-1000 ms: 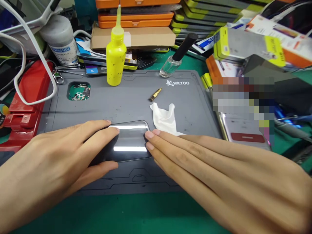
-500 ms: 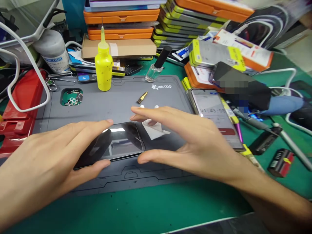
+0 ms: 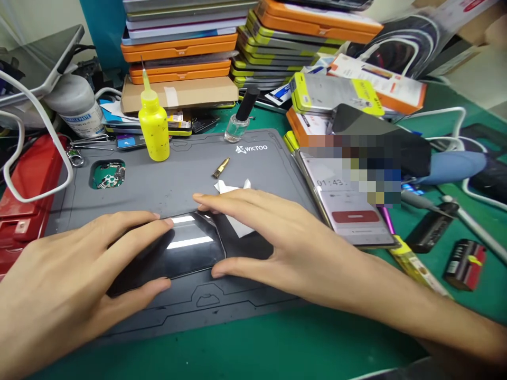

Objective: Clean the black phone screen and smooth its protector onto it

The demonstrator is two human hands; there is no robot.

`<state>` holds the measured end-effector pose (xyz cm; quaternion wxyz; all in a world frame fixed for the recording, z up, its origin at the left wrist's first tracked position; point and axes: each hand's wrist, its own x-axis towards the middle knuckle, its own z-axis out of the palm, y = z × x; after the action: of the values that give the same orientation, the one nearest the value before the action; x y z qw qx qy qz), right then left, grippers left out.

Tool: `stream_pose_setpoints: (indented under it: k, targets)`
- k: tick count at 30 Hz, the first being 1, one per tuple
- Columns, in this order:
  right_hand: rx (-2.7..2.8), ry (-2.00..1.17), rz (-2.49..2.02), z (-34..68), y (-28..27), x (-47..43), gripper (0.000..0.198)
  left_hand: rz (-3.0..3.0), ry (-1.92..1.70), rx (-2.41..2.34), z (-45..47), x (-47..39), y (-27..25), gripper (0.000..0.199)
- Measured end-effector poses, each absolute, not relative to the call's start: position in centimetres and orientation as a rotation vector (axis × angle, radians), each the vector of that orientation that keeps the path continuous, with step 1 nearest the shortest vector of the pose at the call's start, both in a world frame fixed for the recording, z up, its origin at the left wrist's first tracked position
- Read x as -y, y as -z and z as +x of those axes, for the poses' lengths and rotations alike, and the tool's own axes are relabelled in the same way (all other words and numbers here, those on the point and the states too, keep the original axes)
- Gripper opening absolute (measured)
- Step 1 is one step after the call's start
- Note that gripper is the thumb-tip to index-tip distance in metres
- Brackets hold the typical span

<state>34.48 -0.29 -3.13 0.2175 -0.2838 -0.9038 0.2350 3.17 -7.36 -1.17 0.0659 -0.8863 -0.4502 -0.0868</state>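
Now right hand (image 3: 291, 237), narrow a second ago, spreads wide; left hand (image 3: 85, 258) holds phone (image 3: 192, 250).

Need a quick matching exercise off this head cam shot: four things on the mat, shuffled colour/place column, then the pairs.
Column 1
1. dark-screened phone
2. dropper bottle
3. small brush
4. wipe

Column 2
A. gold-coloured with dark bristles, lying on the mat
B. white, partly covered by the right hand
C. glossy with bright reflections, between the left hand and the right hand
D. yellow with dark specks, standing upright

Pairs: 1-C, 2-D, 3-A, 4-B
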Motion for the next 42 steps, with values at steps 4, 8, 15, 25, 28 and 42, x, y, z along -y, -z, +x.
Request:
stream_pose_setpoints:
  k: [4, 8, 15, 25, 28, 42]
  targets:
    - [2.514, -0.69, -0.814, 34.4, 3.2, 0.3, 0.072, -2.69, 0.261, 1.322, 3.3, 7.2, 1.0, 0.05]
    - [2.51, -0.74, -0.822, 34.3, 3.3, 0.2, 0.071, -2.69, 0.249, 1.305, 3.1, 7.2, 0.9, 0.05]
    - [2.498, -0.734, -0.805, 34.1, 3.4, 0.2, 0.068, -2.681, 0.224, 1.261, 2.8, 7.3, 0.9, 0.049]
    - [2.493, -0.764, -0.793, 34.2, 3.8, 0.3, 0.063, -2.685, 0.137, 1.185, 1.9, 7.5, 1.3, 0.05]
    - [2.493, -0.769, -0.786, 34.1, 3.8, 0.2, 0.061, -2.684, 0.118, 1.175, 1.7, 7.5, 1.5, 0.053]
    - [2.484, -0.747, -0.765, 34.0, 3.9, 0.2, 0.061, -2.726, 0.121, 1.22, 1.7, 7.7, 1.5, 0.052]
